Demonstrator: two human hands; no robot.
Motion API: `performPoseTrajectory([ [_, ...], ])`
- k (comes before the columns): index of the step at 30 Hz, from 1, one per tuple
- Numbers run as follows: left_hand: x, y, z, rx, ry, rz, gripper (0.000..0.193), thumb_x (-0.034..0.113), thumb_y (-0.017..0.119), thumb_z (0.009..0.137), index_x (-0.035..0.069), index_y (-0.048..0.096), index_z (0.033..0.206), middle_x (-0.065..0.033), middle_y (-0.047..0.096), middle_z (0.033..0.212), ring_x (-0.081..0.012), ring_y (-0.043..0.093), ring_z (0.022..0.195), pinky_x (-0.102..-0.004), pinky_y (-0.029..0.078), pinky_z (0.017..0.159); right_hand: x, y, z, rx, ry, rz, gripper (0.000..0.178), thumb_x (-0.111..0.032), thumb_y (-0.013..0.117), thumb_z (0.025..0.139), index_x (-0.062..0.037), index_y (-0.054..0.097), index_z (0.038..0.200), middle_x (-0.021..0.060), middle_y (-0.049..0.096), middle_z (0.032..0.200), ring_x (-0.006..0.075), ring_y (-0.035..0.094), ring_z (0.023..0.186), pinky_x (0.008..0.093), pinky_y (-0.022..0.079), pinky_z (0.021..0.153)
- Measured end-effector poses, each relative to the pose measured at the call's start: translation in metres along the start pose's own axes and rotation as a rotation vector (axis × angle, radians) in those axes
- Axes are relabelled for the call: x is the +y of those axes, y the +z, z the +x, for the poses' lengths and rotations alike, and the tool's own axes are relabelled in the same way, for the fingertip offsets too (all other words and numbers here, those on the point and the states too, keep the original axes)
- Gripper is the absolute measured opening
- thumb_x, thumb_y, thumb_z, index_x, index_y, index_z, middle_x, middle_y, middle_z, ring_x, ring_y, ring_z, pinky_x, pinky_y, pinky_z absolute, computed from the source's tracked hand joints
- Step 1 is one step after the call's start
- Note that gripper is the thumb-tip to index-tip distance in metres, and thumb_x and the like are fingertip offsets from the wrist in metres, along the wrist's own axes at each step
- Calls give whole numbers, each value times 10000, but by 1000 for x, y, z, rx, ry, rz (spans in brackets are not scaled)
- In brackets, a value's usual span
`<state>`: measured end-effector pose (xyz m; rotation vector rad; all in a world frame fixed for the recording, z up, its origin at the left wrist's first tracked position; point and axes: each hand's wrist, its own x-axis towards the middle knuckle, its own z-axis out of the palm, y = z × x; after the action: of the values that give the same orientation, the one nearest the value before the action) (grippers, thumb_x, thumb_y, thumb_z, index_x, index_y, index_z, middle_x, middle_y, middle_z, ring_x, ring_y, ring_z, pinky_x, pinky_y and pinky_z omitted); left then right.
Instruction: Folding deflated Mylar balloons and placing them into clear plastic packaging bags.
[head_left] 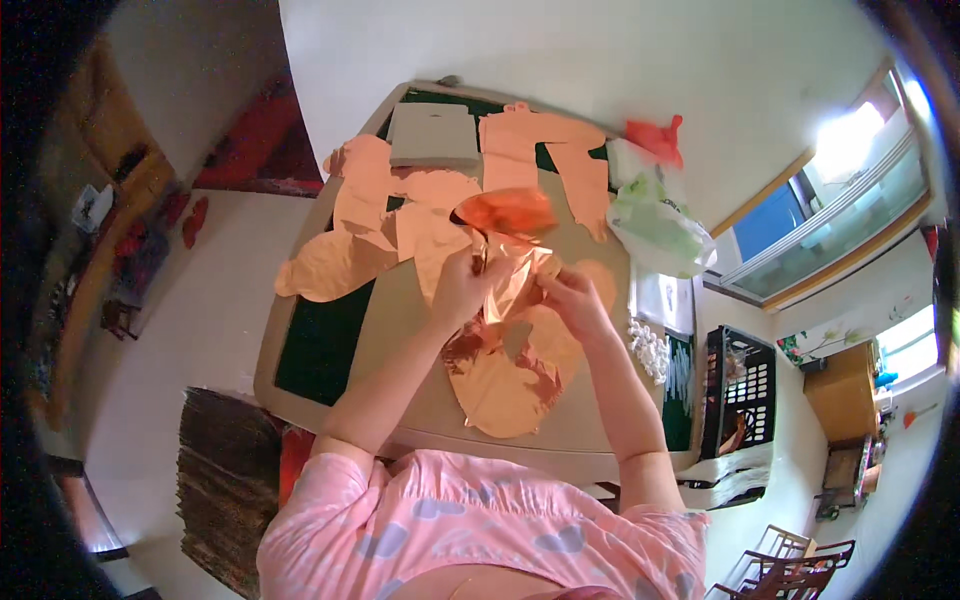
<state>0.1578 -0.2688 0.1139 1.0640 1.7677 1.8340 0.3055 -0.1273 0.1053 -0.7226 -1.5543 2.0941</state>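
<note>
Over the middle of the table, my left hand and my right hand both grip a shiny rose-gold foil balloon, flat and crumpled between them. Its upper part folds up and away from me. A wide rounded piece of the same foil spreads below my hands toward the near edge; I cannot tell whether it belongs to the held balloon. The fingers of each hand are closed on the foil. More flat foil balloons lie around, one group at the left and another at the far right.
A grey flat box sits at the table's far side. Clear and green plastic bags and a red bag lie at the right, near small white pieces and thin pale strips. A black crate stands beyond the right edge.
</note>
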Motion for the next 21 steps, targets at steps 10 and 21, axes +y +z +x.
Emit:
performPoseTrajectory([
  [10,-7,-191,31,721,-77,-819,374,239,632,897,-27,594,1157,-81,618,1114,-201,591,1041,-334,499,901,-107,-154,217,321,-303,-372,153,-185,549,934,-84,577,1046,17,575,855,118,557,713,247,455,563],
  [21,-23,-241,-25,1022,123,-607,370,189,663,878,15,540,1180,-109,576,1200,-249,590,1067,-400,550,847,-86,-248,338,376,-489,-755,600,-101,603,869,-3,363,1410,180,498,1346,290,539,1151,368,443,928],
])
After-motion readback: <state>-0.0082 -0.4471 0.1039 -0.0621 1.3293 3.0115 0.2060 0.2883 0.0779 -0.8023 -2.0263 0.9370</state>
